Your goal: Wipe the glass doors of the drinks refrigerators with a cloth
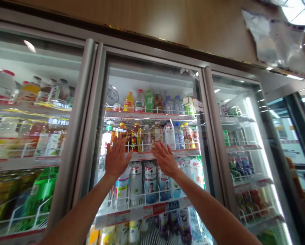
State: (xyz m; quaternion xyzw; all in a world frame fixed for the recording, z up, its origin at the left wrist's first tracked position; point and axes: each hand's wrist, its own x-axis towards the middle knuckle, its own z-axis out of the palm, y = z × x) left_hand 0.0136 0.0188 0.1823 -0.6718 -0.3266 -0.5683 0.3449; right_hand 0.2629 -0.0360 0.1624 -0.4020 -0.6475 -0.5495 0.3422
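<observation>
My left hand (116, 159) is raised with its fingers stretched up and the thumb out, holding nothing. To its right, my right hand (166, 160) is also flat and empty, its fingers slanting up to the left. Both are in front of the middle glass door of a drinks fridge; whether the palms touch the glass I cannot tell. Behind them, bottles stand on white wire-fronted shelves. These include a yellow-capped orange bottle (128, 102), a green bottle (149, 101) and several white-labelled bottles (150, 180). My hands partly hide the second-shelf bottles.
Upright metal door frames (85, 119) divide the fridge into sections. More bottles and a large green bottle (41, 190) are behind the left glass. The right section (241, 153) holds further drinks. A wooden panel (142, 20) runs above, with clear plastic wrap (275, 41) hanging at the upper right.
</observation>
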